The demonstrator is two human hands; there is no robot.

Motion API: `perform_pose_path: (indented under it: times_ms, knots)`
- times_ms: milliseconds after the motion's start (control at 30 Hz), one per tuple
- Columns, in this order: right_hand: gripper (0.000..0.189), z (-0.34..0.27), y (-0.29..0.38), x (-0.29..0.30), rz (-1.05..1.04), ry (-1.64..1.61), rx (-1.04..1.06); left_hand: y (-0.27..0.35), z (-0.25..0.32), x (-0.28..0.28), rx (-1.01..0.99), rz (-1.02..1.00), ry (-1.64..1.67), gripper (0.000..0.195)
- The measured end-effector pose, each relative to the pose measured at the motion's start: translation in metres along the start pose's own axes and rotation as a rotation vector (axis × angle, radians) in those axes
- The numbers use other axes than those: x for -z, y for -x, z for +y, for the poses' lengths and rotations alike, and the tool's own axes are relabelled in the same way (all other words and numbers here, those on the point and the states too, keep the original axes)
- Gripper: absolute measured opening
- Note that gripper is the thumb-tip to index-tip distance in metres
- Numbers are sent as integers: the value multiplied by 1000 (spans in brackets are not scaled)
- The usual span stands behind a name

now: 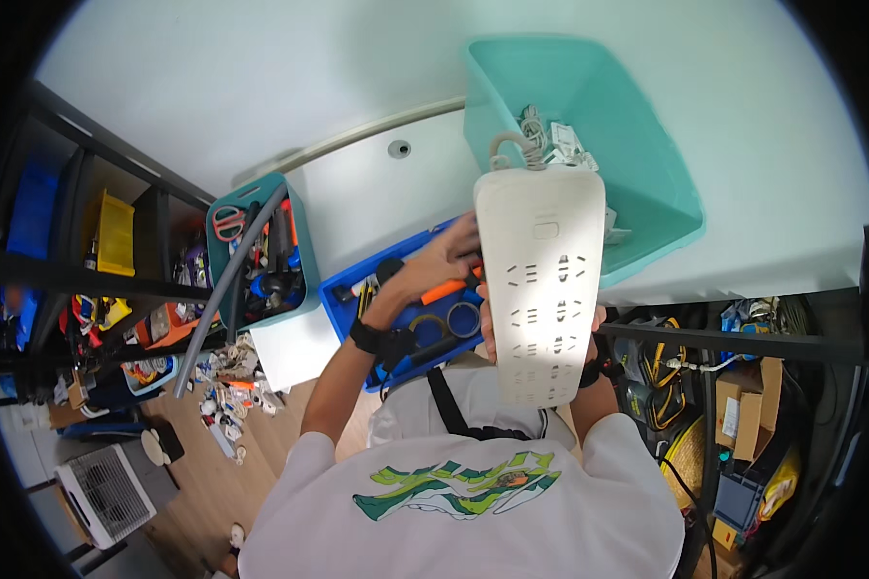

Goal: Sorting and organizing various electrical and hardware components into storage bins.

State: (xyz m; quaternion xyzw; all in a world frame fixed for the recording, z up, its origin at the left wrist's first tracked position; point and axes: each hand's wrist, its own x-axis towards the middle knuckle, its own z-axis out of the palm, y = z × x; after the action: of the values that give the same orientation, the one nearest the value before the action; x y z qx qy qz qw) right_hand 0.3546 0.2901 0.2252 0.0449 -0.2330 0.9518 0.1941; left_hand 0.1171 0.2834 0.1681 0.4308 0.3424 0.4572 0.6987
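Observation:
A large white power strip with rows of sockets stands upright close before me. My right hand grips it from behind, with fingertips around its left side and part of the hand showing at its right edge. Its grey cord loops at the top end. Beside the strip's upper left edge is my left hand; the strip partly hides its fingertips, so I cannot tell if they touch it. Under that hand, an orange-handled tool lies in a blue tray with tape rolls.
A deep teal bin with cables and white fittings stands behind the strip. To the left, a teal basket holds scissors and tools; a grey pipe leans across it. Loaded shelves flank both sides. Loose parts lie on the floor.

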Motion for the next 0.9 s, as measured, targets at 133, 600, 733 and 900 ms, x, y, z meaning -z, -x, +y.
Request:
perform_pose_path:
  times_ms: [133,600,733,900]
  knots:
    - [134,-9,1,-24,10,-25,2,-9,-10,-28,-119,-42,45,101]
    - [99,-17,-1,-9,447,386,526,59,59,-79,-147,389,310,48]
    - [70,9,-28,-2,797,348,739,47,54,-92,-457,477,-370,58]
    - [44,10,-39,-27,1074,616,798,41,60,-102,-283,406,-141,52]
